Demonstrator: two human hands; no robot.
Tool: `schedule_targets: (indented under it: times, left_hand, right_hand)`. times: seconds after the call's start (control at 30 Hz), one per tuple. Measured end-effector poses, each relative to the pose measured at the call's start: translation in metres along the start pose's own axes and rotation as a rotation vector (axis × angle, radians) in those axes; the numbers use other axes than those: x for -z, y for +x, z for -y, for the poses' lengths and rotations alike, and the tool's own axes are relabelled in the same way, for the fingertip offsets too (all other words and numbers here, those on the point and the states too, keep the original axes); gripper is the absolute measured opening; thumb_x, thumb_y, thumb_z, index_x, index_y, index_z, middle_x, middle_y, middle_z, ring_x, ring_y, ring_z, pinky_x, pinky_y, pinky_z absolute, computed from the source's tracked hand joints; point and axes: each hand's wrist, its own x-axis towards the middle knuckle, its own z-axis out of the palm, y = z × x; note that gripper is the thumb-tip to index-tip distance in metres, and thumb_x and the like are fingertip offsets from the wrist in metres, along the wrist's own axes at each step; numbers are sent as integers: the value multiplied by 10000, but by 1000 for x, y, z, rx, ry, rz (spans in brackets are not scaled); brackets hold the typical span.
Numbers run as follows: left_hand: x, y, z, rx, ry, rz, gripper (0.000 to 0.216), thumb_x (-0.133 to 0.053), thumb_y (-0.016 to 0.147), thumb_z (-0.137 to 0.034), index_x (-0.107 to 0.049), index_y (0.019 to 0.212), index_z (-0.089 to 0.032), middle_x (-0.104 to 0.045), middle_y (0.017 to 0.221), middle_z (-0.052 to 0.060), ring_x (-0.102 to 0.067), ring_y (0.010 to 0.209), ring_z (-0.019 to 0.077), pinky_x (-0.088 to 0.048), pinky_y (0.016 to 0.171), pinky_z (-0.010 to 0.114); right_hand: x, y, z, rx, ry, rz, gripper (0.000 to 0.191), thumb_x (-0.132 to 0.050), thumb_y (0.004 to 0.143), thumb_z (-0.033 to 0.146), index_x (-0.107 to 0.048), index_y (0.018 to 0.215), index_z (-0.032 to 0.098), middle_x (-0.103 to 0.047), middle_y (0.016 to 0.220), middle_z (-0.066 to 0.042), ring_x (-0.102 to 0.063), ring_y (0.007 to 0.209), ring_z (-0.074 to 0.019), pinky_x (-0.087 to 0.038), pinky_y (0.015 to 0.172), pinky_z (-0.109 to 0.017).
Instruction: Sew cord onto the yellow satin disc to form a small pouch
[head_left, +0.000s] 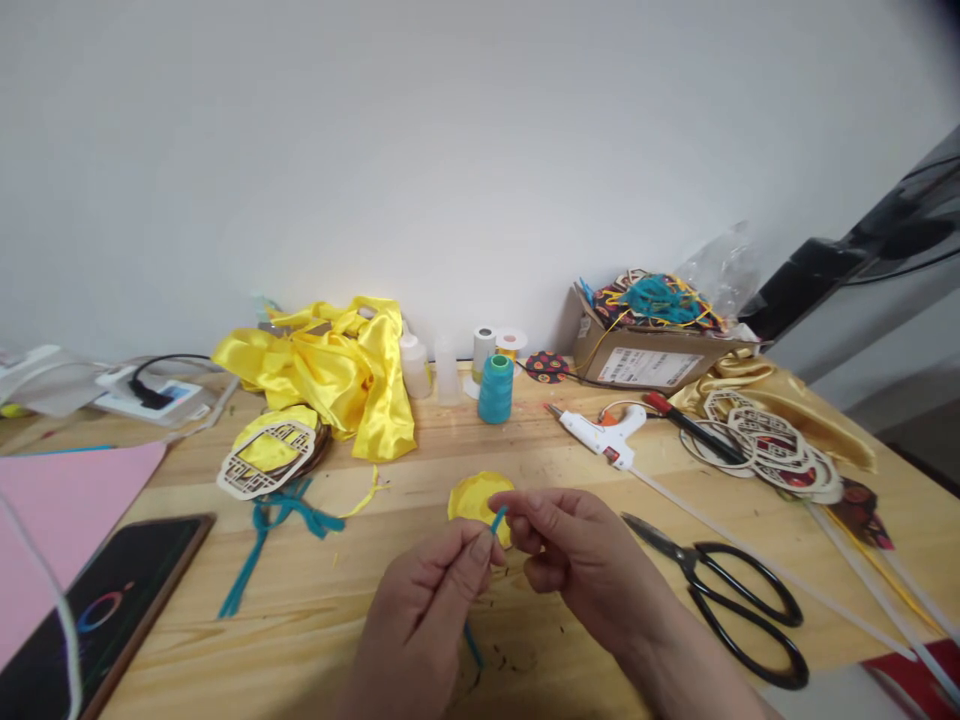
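A short teal cord [499, 518] runs between my two hands, above the middle of the table. My left hand [442, 580] pinches it between thumb and forefinger, and a loose end hangs below that hand. At the upper tip, the fingers of my right hand [562, 535] are closed on the same cord. Just behind the hands lies a round yellow fabric piece [476, 492], partly covered by them. Black-handled scissors [686, 560] rest to the right of my right hand, blades slightly apart.
A teal thread spool [495, 390] stands behind the hands, and a white glue gun [604, 435] lies to its right. Yellow satin [337, 365], wooden frames [270, 458] and teal cords [289, 515] are at left. A phone [105, 610] and a filled cardboard box [637, 355] flank the area.
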Motion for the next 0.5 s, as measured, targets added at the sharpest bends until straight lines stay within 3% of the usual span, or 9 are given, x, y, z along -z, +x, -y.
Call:
schedule_targets:
  times: [0.17, 0.3, 0.4, 0.5]
  left_hand:
    - [-1, 0, 2, -15, -2, 1, 198, -560, 779, -347, -654, 675, -208, -541, 571, -21, -473, 575, 142, -361, 539, 219]
    - [4, 6, -1, 13, 65, -18, 270, -525, 808, -369, -671, 666, -192, -488, 519, -29, -387, 499, 116, -313, 490, 218]
    - [8, 13, -3, 64, 47, -69, 298, -519, 808, -420, -695, 765, -183, -377, 473, -54, -333, 481, 109, -282, 471, 215]
    - [7, 15, -5, 119, -62, -7, 309, -530, 796, -443, -678, 782, -171, -353, 464, -64, -302, 470, 98, -243, 451, 211]
  right_hand:
    - [0, 5, 1, 72, -51, -79, 226, -727, 635, 328, -647, 664, 118, -469, 549, 34, -290, 444, -38, -196, 423, -199]
    - [0, -3, 7, 318, -297, -143, 141, -684, 681, 258, -632, 605, 151, -501, 576, 31, -399, 518, -72, -316, 497, -214]
    - [-5, -17, 14, 462, -536, -22, 98, -679, 684, 167, -655, 590, 175, -545, 632, 19, -495, 642, -110, -389, 619, -241]
    - [-11, -24, 15, 530, -663, 62, 96, -690, 672, 122, -684, 609, 194, -561, 667, 9, -524, 723, -129, -411, 698, -259]
